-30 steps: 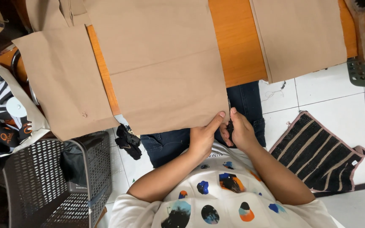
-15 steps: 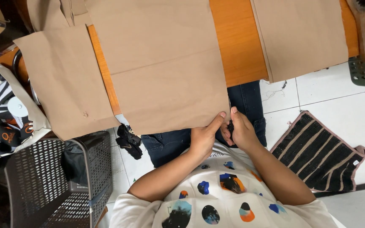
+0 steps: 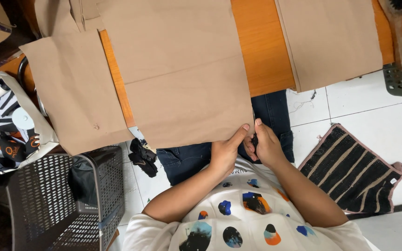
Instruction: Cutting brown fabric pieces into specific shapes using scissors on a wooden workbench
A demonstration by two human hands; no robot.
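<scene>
A large tan fabric piece (image 3: 182,74) lies across the orange wooden table (image 3: 261,51) and hangs over its near edge. My left hand (image 3: 225,151) pinches the lower right corner of that fabric, thumb pointing up at the hem. My right hand (image 3: 265,144) is right beside it, fingers closed around a small dark tool, whose kind I cannot tell, held at the same corner. Both hands sit above my lap in blue jeans (image 3: 275,116).
Another tan piece (image 3: 70,88) hangs at the left, a third (image 3: 331,42) at the right. A grey perforated basket (image 3: 52,200) stands lower left beside a bag of printed cloth (image 3: 5,125). A striped black mat (image 3: 354,167) lies on white floor tiles.
</scene>
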